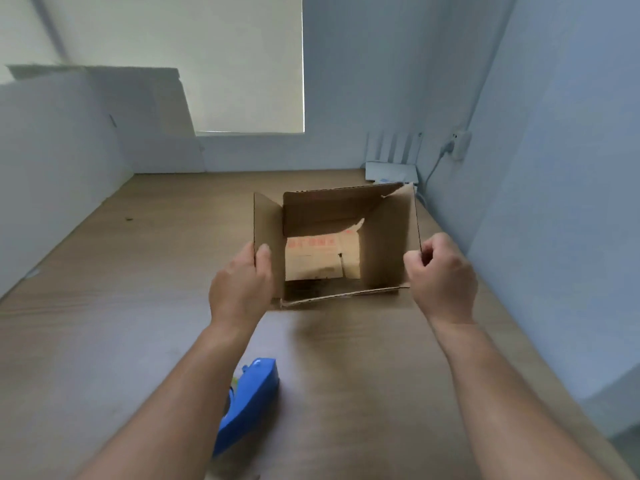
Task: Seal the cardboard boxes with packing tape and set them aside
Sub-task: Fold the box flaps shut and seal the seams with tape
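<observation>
the job looks to be at its very start: the one cardboard box (384,244) in view stands on the table (138,271), toward its far right side, with its top open and its flaps raised. no strip of tape shows on its upper edges, and no sealed box is set aside anywhere in view. the left hand (242,282) holds the near edge of the left flap, thumb on the inner face and the other fingers hidden behind the card. the right hand (441,271) has its fingers (414,263) curled tight, pinching the near corner of the right flap. by my judgement the flaps are about to be folded in; closing them, taping the seam and moving the box away are all left to do. the blue tape dispenser (251,396) lies untouched on the table just beside the left forearm, well short of the box. on the floor of the box a paler panel carries a line of red printing (311,242), too blurred to read, and whether the bottom seam is taped cannot be told. no brand or label can be made out on the dispenser, nor on the white router (391,168) in the far corner.
</observation>
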A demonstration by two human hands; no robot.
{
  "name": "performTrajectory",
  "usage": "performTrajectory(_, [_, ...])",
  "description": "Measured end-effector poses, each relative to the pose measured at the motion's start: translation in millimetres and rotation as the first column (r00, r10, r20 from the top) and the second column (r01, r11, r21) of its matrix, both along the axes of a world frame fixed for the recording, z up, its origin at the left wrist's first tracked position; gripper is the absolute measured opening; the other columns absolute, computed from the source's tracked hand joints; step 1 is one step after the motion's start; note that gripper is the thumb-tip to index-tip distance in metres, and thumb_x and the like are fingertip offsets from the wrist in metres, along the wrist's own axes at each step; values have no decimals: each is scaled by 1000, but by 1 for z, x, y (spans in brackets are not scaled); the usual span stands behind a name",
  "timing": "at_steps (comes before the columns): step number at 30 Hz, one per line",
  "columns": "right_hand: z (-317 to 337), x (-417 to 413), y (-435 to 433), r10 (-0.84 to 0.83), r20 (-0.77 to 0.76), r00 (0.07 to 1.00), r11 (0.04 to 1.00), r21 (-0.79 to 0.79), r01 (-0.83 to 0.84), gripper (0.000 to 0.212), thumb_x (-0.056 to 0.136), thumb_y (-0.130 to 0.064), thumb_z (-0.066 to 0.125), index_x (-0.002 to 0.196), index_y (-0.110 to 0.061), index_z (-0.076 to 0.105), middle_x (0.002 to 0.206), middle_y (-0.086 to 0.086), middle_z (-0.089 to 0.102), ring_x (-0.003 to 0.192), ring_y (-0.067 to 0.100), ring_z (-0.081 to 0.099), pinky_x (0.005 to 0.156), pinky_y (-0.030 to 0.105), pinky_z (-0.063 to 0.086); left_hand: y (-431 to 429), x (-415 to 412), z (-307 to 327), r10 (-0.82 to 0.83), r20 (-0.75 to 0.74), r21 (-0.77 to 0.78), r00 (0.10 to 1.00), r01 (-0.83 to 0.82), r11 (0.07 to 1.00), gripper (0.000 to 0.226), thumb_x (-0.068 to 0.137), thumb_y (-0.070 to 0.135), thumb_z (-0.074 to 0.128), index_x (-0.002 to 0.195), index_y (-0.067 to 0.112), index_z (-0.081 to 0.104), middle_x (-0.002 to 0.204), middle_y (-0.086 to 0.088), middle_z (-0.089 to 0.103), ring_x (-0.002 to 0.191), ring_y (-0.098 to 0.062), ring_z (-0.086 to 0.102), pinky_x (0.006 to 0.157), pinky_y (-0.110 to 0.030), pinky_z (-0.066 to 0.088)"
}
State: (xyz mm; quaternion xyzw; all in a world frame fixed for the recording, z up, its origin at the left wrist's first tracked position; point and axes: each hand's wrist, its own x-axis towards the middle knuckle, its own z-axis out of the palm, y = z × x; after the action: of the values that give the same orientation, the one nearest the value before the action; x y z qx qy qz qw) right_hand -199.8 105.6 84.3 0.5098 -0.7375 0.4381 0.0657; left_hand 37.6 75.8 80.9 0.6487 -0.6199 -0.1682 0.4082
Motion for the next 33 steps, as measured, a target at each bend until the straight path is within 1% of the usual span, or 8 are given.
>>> performTrajectory(4, [32, 6, 23, 90, -105, 990, 992, 100, -79, 16, 80, -14, 57, 71, -10, 44, 77, 8, 58, 71, 34, 51, 60, 33, 34, 13, 9, 18, 24, 94, 100, 995, -34, 994, 32, 98, 28, 33, 82, 11, 54, 80, -12, 61, 73, -33, 63, 73, -45, 55])
performTrajectory(8, [42, 8, 35, 333, -192, 923, 842, 501, -199, 18, 83, -21, 54, 72, -18, 41, 75, -1, 47, 65, 16, 43, 54, 28, 31, 26, -1, 13, -45, 185, 254, 982, -3, 967, 23, 93, 20, 33, 108, 21, 51, 90, -7, 63, 74, -28, 64, 72, -40, 55])
performTrajectory(13, [21, 2, 33, 434, 34, 900, 737, 560, -377, 22, 82, -15, 55, 69, -18, 38, 73, 1, 46, 66, 18, 44, 59, 34, 40, 43, -11, 2, -114, -6, 173, 994, 113, 978, 40, 96, 25, 47, 137, 26, 42, 106, 0, 59, 92, -17, 58, 78, -36, 50])
performTrajectory(17, [15, -8, 31, 426, 128, 896, 791, 429, -437, 16, 83, -17, 59, 76, -17, 44, 80, 1, 51, 74, 19, 51, 58, 29, 42, 62, -7, -6, -289, -336, 112, 896, 343, 933, 39, 93, 46, 52, 127, 29, 48, 116, 14, 55, 102, 1, 54, 84, -19, 46])
performTrajectory(20, [14, -7, 28, 485, 173, 857, 721, 476, -504, 15, 86, -29, 63, 84, -23, 49, 85, -4, 55, 79, 15, 55, 60, 26, 44, 69, 0, -21, -403, -309, 244, 861, 481, 842, 63, 66, 75, 60, 121, 47, 51, 127, 18, 53, 118, -7, 52, 92, -24, 45])
performTrajectory(25, [9, -15, 10, 494, 366, 789, 477, 645, -597, 42, 91, -56, 48, 100, -19, 66, 99, -2, 65, 97, 18, 60, 90, 40, 50, 73, -9, -32, -447, -208, 359, 870, 493, 793, 49, 64, 62, 75, 107, 46, 58, 124, 26, 46, 128, -1, 38, 105, -22, 33])
performTrajectory(29, [3, -29, -2, 389, 554, 736, 416, 607, -677, 71, 90, -69, 33, 139, -20, 46, 113, -2, 68, 114, 19, 56, 104, 40, 38, 72, -13, -28, -341, -430, 310, 836, 491, 814, 20, 84, 28, 71, 101, 23, 62, 98, 13, 67, 90, -4, 65, 71, -16, 53])
performTrajectory(33, [-11, -29, -12, 299, 645, 703, 600, 446, -665, 74, 90, -64, 42, 148, -22, 23, 121, 10, 59, 93, 26, 65, 82, 45, 57, 63, -23, -36, -146, -296, 277, 944, 231, 933, 30, 85, 28, 72, 110, 25, 57, 95, 4, 62, 82, -22, 64, 56, -27, 51])
